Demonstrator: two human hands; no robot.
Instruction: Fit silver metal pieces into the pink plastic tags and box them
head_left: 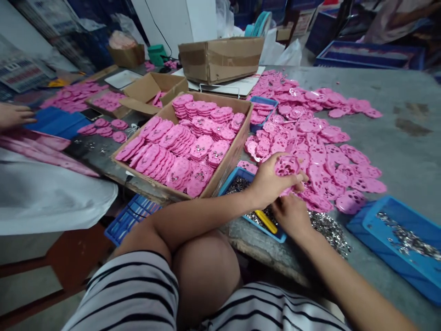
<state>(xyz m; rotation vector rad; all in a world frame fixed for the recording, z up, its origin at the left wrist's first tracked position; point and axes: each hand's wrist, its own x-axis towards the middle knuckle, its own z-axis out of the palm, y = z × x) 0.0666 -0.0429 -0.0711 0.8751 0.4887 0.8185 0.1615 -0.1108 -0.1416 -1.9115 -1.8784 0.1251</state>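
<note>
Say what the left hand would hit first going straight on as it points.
Likely the heap of pink pieces beyond the left hand; its height above them is unclear, so it might pass over.

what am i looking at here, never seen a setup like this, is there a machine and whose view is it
There is no machine here: the work is done by bare hands. The single picture comes from a camera worn on the person's head, looking forward and down, so you see their own arms and striped clothing.

The left hand holds a pink piece with holes in it. The right hand is just below; whether it grips anything is hidden.

On the grey table lie a heap of loose pink pieces, a cardboard box of stacked ones, and two blue trays with small metal parts. A yellow object lies at the nearer tray. At the far left is another person's hand.
</note>
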